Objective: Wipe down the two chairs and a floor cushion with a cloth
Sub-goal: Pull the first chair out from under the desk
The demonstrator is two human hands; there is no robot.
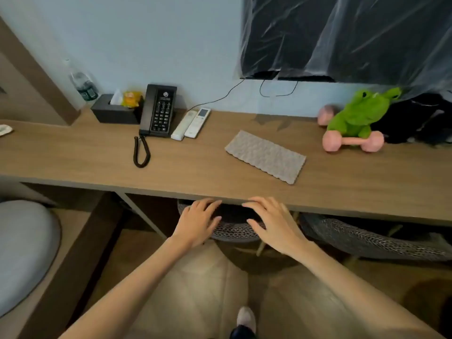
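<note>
A grey textured cloth [265,156] lies flat on the wooden desk [97,165], untouched. Two woven grey chairs are tucked under the desk: one [232,232] in the middle, another [367,238] to the right. My left hand [197,222] and my right hand [271,225] both reach to the top of the middle chair's backrest, fingers spread and lightly bent over its rim, just below the desk edge. A grey-blue round floor cushion [24,253] sits at the far left.
On the desk stand a black phone [159,111], two white remotes [192,123], a tissue box [115,110], a water bottle [82,81], a green plush frog [359,113] and pink dumbbells [352,141]. A plastic-covered screen [342,35] hangs above. My shoe [245,319] is on the wood floor.
</note>
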